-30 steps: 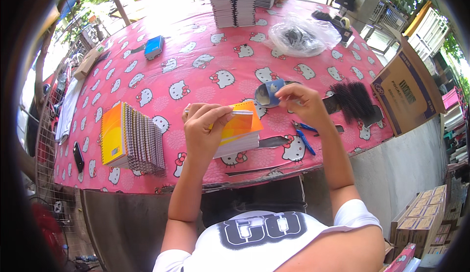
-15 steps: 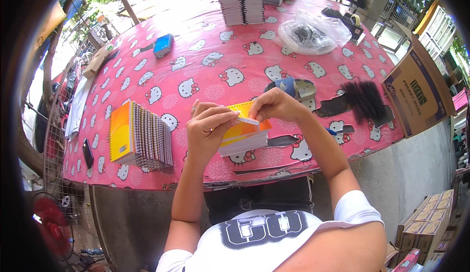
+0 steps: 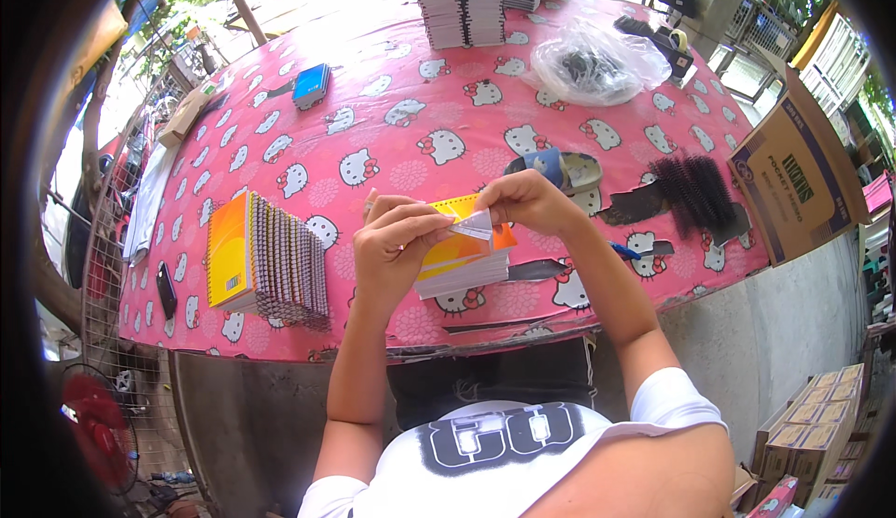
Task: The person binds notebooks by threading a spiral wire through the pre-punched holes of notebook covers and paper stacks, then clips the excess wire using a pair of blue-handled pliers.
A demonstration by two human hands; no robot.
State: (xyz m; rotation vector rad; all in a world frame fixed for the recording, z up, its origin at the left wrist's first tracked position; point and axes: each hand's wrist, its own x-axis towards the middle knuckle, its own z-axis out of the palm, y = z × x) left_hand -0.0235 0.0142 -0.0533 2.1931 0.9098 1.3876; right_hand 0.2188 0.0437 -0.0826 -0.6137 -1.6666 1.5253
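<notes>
Both my hands are raised over a stack of small memo pads (image 3: 463, 278), with yellow-orange covers on top and white page edges at the front. My left hand (image 3: 397, 238) pinches one end of a thin white-paged pad (image 3: 473, 226), its fingers curled and a ring on one of them. Thumb and fingers of my right hand (image 3: 530, 203) grip the pad's other corner, where a white face with small print tilts up. The fingers hide most of the pad. To the left, a row of yellow spiral notebooks (image 3: 271, 257) leans together with black coil bindings.
Tall notebook stacks (image 3: 464, 5) stand at the far edge, beside a clear plastic bag (image 3: 597, 63). Right of my hands lie a slipper (image 3: 560, 169), black binding coils (image 3: 693, 191) and an open carton (image 3: 798, 173). A blue notebook (image 3: 311, 85) and a phone (image 3: 166, 289) lie left.
The paper between my hands has turned from a thin edge to a tilted white face. My right hand has shifted slightly; the stacks stay where they were.
</notes>
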